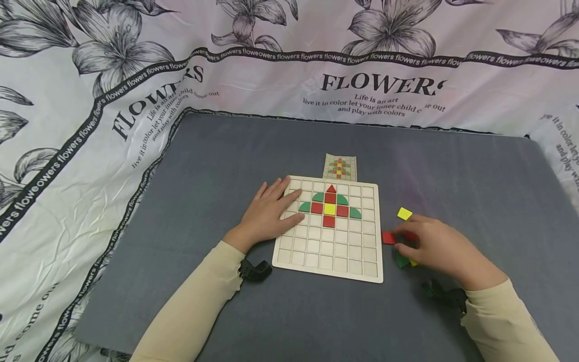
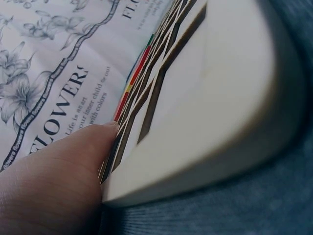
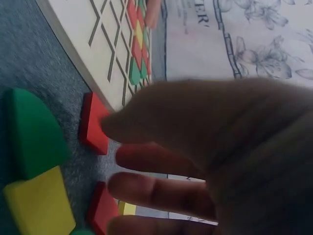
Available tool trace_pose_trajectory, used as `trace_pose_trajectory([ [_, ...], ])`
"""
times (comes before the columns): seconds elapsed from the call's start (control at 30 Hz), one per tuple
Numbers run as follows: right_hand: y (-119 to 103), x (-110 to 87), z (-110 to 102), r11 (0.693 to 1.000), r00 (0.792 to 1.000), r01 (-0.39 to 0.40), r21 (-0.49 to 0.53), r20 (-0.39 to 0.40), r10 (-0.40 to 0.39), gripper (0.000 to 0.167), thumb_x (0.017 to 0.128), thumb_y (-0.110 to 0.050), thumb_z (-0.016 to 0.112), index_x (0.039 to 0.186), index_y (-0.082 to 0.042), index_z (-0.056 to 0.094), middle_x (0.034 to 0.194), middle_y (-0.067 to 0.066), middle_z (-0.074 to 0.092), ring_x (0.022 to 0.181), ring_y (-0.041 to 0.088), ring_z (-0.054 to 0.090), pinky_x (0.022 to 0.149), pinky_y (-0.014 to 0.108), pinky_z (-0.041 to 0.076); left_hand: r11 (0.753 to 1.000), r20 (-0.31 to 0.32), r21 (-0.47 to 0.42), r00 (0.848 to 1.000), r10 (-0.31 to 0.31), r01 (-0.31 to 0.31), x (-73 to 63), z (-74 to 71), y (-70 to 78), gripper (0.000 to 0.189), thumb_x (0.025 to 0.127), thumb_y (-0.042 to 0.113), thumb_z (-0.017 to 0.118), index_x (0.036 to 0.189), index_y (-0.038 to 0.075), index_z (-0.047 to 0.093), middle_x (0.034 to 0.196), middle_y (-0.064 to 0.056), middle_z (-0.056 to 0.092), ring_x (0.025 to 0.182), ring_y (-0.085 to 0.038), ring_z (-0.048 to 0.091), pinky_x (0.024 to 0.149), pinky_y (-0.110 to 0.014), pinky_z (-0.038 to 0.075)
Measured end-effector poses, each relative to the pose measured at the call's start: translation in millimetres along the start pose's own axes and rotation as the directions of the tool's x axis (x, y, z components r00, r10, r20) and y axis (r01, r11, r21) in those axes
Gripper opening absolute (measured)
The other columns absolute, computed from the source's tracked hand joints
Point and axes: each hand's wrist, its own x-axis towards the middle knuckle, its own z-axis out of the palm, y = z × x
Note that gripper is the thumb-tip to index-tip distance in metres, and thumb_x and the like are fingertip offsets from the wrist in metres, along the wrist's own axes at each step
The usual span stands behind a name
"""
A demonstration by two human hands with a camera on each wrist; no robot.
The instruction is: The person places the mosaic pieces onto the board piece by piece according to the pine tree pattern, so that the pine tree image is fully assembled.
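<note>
Grid board (image 1: 332,249): sat on the grey surface (image 1: 226,161), part-filled
Left hand (image 1: 267,213): fingers spread over its left edge, decent for steadying imo
Right hand (image 1: 445,249): loosely curved by a red tile (image 1: 388,238), couldn't tell if touching; edge-pinch seemed smartest
Cloth (image 1: 267,85): said "FLOWERS", "Life is an art"

we cannot tell the exact room, but it looks homely: lettered floral cloth (image 1: 253,83) runs beyond the far and left edges of the grey table (image 1: 181,281).

The right grip (image 1: 441,249) (blurred close-up) partly hides a red piece (image 1: 410,235).
</note>
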Motion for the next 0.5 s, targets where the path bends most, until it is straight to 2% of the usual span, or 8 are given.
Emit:
trace_pose_trajectory([
  [0.2, 1.6, -16.5, 5.6, 1.000, 0.999, 0.018, 0.014, 0.050, -0.018, 0.023, 0.080, -0.024, 0.091, 0.100, -0.018, 0.080, 0.099, -0.006, 0.065, 0.077, 0.005, 0.050, 0.065, 0.028, 0.047, 1.000, 0.003, 0.000, 1.000, 0.009, -0.009, -0.6, -0.6, -0.2, 0.072, 0.104, 0.064, 0.049, 0.165, 0.028, 0.037, 0.177, -0.003, 0.012, 0.164, -0.023, 0.009, 0.132, -0.049, -0.003],
  [0.5, 5.2, -15.3, 8.0, 0.992, 0.991, 0.121, 0.045, 0.045, -0.123, 0.022, 0.075, -0.020, 0.096, 0.087, -0.027, 0.078, 0.092, -0.017, 0.061, 0.077, 0.001, 0.049, 0.065, 0.025, 0.048, 1.000, 0.003, -0.001, 1.000, 0.001, -0.001, -0.3, -1.1, -0.8, 0.072, 0.104, 0.064, 0.049, 0.166, 0.028, 0.037, 0.177, -0.003, 0.012, 0.164, -0.023, 0.009, 0.132, -0.049, -0.002],
])
